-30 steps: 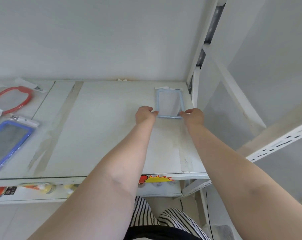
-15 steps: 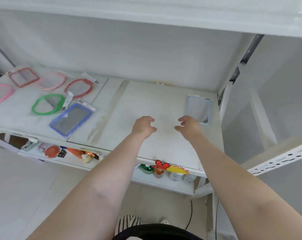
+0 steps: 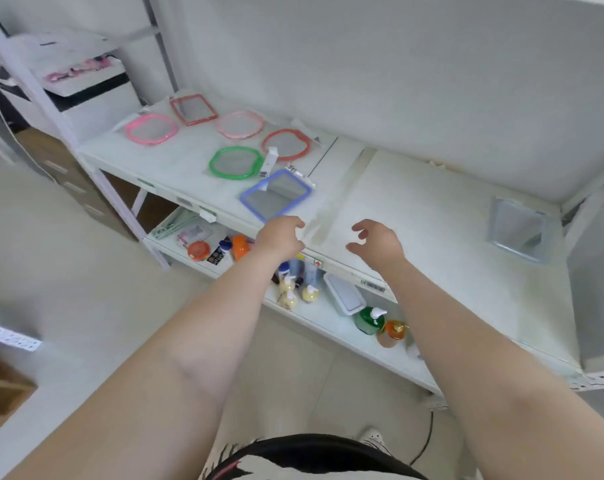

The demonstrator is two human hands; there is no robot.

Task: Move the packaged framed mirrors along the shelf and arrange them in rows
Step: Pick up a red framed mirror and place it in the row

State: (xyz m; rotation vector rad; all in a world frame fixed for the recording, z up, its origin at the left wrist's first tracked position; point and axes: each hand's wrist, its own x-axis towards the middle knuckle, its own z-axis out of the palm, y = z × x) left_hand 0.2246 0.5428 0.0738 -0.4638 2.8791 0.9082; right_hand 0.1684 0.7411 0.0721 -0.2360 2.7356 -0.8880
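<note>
A pale blue rectangular mirror [image 3: 516, 233] lies alone at the far right of the white shelf [image 3: 432, 209]. Several packaged mirrors lie at the left end: a dark blue rectangular one [image 3: 276, 196], a green round one [image 3: 235, 162], a red-orange round one [image 3: 286, 144], a pale pink one [image 3: 240, 124], a red rectangular one [image 3: 193, 109] and a bright pink one [image 3: 151, 129]. My left hand [image 3: 281, 237] hovers just below the dark blue mirror, fingers curled and holding nothing. My right hand [image 3: 376, 242] is open over the shelf's front edge, holding nothing.
A lower shelf [image 3: 328, 320] holds pump bottles, small jars and a white tray [image 3: 343, 294]. White uprights stand at the left [image 3: 96, 171] and far right. White boxes [image 3: 82, 74] sit beyond the left end. A cable lies on the floor.
Both hands let go of the pale blue mirror at the right end and moved left along the shelf. My view swung left and down, and the left hand now nears the dark blue mirror.
</note>
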